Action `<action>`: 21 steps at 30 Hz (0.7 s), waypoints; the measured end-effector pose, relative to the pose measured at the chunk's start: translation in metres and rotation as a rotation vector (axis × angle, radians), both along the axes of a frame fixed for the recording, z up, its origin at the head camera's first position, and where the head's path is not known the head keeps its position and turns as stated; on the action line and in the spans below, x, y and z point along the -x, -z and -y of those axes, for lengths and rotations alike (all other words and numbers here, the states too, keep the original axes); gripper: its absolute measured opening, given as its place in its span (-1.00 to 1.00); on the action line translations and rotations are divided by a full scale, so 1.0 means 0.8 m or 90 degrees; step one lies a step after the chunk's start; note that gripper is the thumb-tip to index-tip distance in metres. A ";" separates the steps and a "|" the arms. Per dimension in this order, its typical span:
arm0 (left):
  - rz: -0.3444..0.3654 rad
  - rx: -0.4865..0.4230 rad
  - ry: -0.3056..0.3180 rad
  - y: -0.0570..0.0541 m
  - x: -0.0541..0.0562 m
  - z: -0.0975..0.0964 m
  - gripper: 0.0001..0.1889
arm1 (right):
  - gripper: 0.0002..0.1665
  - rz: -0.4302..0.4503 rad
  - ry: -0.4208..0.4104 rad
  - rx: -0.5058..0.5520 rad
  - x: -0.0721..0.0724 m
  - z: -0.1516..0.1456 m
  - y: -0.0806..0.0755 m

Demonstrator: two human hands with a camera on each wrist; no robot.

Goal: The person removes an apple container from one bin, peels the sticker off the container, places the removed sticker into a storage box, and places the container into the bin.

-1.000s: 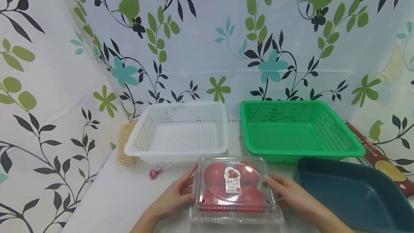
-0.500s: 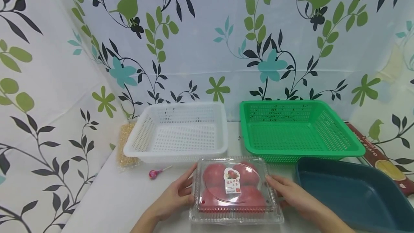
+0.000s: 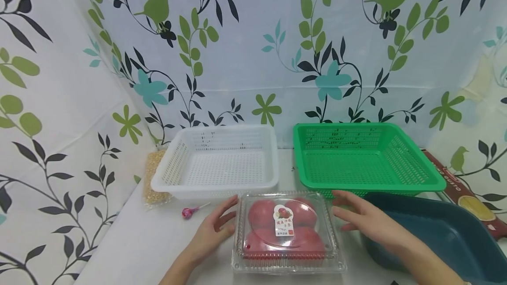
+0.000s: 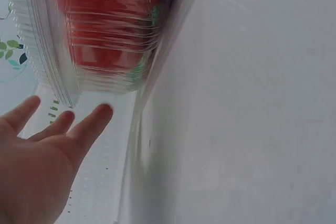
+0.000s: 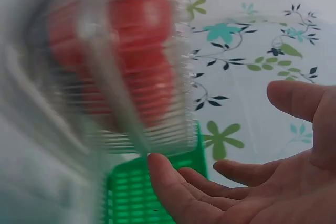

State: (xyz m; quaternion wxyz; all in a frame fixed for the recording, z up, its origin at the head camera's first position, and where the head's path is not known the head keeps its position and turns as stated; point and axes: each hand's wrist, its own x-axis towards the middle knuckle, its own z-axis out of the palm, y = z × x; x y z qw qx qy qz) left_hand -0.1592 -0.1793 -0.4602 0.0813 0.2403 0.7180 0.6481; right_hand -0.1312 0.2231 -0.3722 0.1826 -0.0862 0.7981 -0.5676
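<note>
A clear plastic clamshell box (image 3: 287,232) of red tomato-like fruit lies on the white table, lid closed, with a white printed label (image 3: 284,221) on top. At its left side is my left hand (image 3: 211,234), fingers spread and loosely bent, fingertips close to the box wall. My right hand (image 3: 366,217) is off the box's right side, fingers extended and holding nothing. In the left wrist view the fingers (image 4: 94,124) stop just short of the box's ribbed side. The right wrist view has the thumb (image 5: 294,98) well apart from the box.
Behind the box stand a white basket (image 3: 215,188) and a green basket (image 3: 370,186). A dark blue tray (image 3: 431,232) is at the right, next to a brown package (image 3: 469,197). A lollipop (image 3: 190,212) and a bag of yellowish grains (image 3: 154,175) lie at the left.
My right hand has let go of the box and moved away to the right and up. My left hand has eased slightly off its left side. The box stays in place.
</note>
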 end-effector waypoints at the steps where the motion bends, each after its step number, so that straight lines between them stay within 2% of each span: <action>1: -0.019 -0.008 -0.013 -0.001 0.000 -0.002 -0.27 | -0.16 -0.018 -0.005 -0.010 0.002 -0.001 -0.005; 4: -0.066 -0.026 -0.047 -0.003 0.000 -0.009 -0.32 | -0.20 -0.071 -0.013 -0.031 0.007 0.000 -0.019; 7: -0.092 -0.033 -0.082 -0.005 -0.001 -0.016 -0.36 | -0.23 -0.105 -0.023 -0.041 0.014 0.008 -0.028; 12: -0.146 -0.034 -0.115 -0.004 -0.003 -0.024 -0.41 | -0.24 -0.133 -0.058 -0.040 0.025 0.032 -0.029; 15: -0.191 -0.019 -0.122 -0.004 -0.003 -0.029 -0.43 | -0.26 -0.163 -0.090 -0.026 0.033 0.047 -0.025; 21: -0.239 0.020 -0.120 -0.009 -0.006 -0.037 -0.46 | -0.30 -0.183 -0.129 -0.004 0.045 0.072 -0.017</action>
